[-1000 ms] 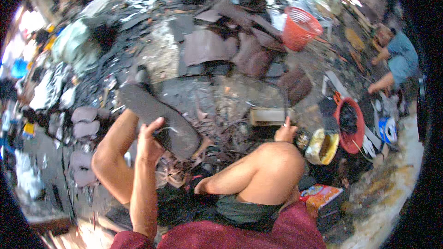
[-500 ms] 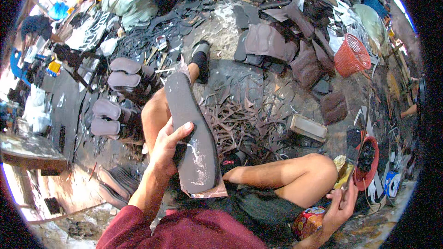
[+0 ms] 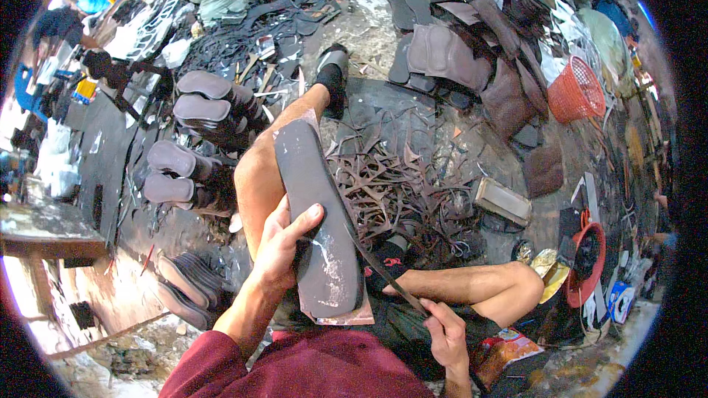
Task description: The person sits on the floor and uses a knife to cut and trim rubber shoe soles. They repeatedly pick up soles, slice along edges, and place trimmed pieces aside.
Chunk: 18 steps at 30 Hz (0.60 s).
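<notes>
The person wears a maroon long-sleeved top (image 3: 310,368), dark shorts (image 3: 413,324) and a black sandal (image 3: 332,74), legs bare.

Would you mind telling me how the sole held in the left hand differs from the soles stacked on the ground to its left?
The held sole is single, lifted and gripped by the left hand over the leg; the stacked soles lie piled on the ground, untouched. The held sole carries pale smears and sits on a brownish backing sheet; the stacked soles look plain. A blade in the right hand meets the held sole's edge. Both are dark grey and foot-shaped.
</notes>
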Each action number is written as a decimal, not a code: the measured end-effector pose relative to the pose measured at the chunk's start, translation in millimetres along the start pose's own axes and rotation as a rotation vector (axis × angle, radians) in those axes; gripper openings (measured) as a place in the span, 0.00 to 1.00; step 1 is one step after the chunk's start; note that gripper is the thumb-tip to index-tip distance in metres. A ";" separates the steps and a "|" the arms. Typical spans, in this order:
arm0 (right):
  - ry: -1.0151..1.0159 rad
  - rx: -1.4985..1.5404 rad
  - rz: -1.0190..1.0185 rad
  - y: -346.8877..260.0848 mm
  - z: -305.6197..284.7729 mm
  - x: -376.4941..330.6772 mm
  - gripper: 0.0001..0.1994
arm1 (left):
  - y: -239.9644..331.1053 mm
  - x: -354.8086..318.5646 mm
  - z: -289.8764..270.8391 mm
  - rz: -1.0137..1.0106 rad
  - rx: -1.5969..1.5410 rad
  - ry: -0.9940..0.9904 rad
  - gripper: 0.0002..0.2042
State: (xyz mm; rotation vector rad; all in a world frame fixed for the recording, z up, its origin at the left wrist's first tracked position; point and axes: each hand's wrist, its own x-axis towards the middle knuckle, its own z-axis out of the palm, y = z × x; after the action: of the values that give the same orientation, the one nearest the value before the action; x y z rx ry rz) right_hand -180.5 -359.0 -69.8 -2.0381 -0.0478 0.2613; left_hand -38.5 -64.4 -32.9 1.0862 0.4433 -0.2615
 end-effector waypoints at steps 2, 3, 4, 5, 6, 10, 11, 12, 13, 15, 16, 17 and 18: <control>0.055 -0.010 -0.125 -1.6 16.4 26.9 0.16 | -2.4 -2.3 0.6 -0.009 0.016 -0.005 0.30; 0.082 -0.014 -0.193 -3.7 26.4 44.1 0.17 | -3.6 -3.2 1.3 -0.010 0.021 -0.003 0.31; 0.058 0.032 -0.150 -6.8 32.8 58.9 0.17 | -5.4 -2.6 3.2 -0.010 0.027 -0.006 0.31; 0.031 0.078 -0.107 -10.0 39.8 73.5 0.18 | -7.2 -1.8 3.7 -0.016 0.037 -0.014 0.33; 0.031 0.098 -0.088 -12.8 48.9 89.1 0.18 | -6.4 -1.8 4.4 -0.023 0.044 -0.021 0.33; 0.174 0.103 -0.233 -33.9 80.8 160.7 0.19 | -12.4 -2.2 8.5 -0.057 0.092 -0.037 0.35; 0.213 0.115 -0.299 -45.7 84.1 179.6 0.20 | -18.7 -5.0 9.2 -0.006 0.104 -0.013 0.36; 0.251 0.126 -0.362 -52.2 86.0 188.2 0.21 | -17.5 -8.6 8.7 -0.007 0.115 -0.012 0.36; 0.237 0.155 -0.349 -56.5 85.5 184.1 0.21 | -13.8 -12.8 2.8 -0.002 0.155 -0.061 0.36; 0.176 0.181 -0.303 -67.3 84.5 163.2 0.20 | -5.2 -12.8 -11.8 0.079 0.116 -0.102 0.32; 0.148 0.172 -0.276 -76.5 79.3 147.9 0.20 | 0.5 -13.7 -12.7 0.162 0.040 -0.109 0.30; 0.150 0.151 -0.330 -83.3 83.3 140.6 0.20 | 2.4 -12.4 -11.7 0.234 0.001 -0.005 0.26; 0.151 0.134 -0.385 -87.4 88.4 135.2 0.20 | 11.4 -10.3 -17.0 0.125 -0.044 0.064 0.20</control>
State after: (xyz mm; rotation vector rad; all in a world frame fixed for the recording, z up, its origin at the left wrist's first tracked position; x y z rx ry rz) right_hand -59.9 -221.3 -54.0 -1.8654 -0.3163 -0.1278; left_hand -46.6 -44.1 -25.7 1.0770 0.4346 -0.1070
